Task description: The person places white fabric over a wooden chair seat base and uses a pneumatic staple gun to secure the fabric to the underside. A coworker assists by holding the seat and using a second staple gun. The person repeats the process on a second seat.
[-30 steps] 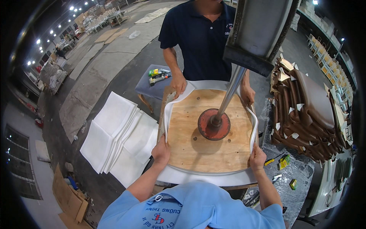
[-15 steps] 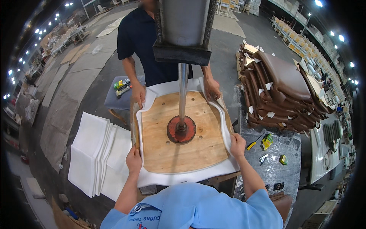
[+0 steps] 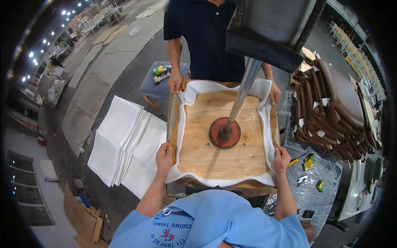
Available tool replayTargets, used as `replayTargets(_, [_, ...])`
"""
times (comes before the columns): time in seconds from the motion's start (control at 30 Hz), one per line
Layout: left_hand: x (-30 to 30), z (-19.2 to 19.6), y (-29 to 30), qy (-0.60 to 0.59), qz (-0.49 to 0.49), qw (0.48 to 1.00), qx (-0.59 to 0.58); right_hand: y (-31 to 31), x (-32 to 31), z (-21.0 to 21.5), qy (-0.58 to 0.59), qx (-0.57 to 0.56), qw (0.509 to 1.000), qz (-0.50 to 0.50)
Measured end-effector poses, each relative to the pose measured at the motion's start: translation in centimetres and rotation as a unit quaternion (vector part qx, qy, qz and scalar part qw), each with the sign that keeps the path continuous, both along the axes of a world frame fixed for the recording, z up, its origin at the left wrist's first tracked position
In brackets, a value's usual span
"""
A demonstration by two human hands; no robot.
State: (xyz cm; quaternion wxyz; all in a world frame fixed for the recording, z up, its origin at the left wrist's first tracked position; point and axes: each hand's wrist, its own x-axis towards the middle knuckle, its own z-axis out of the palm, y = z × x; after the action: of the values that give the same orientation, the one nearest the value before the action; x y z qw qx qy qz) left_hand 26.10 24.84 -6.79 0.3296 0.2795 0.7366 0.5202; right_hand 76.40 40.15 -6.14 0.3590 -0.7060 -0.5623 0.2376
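Head view — metal rod [image 3: 243, 91] before wooden board [image 3: 198, 124], white sheets [image 3: 118, 140], brown stack [image 3: 331, 109]

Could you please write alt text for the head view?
The person's left hand and right hand grip brown sheet material around soft white padding and a flat wooden board under a round red disc; another person's hands are at the far corners.

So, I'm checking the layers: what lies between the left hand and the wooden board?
In the head view, a brown cover and then white padding lie between the left hand and the wooden board.
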Motion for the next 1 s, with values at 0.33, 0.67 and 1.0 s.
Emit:
replayTargets(0.33, [-2.3, 7.5, 1.8, 0.246, 0.006, 0.969, -0.029, -0.4, 0.0, -0.5, -0.073, 0.059, 0.995, 0.041])
replayTargets(0.67, [2.7, 5.0, -3.0, 0.446, -0.277, 0.799, -0.294, -3.3, -11.5, 4.4, -0.007, 0.103, 0.967, 0.233])
replayTargets(1.0, [2.7, 2.7, -5.4, 0.434, -0.145, 0.886, -0.073, -5.5, -36.7, 1.4, 0.331, -0.502, 0.719, 0.349])
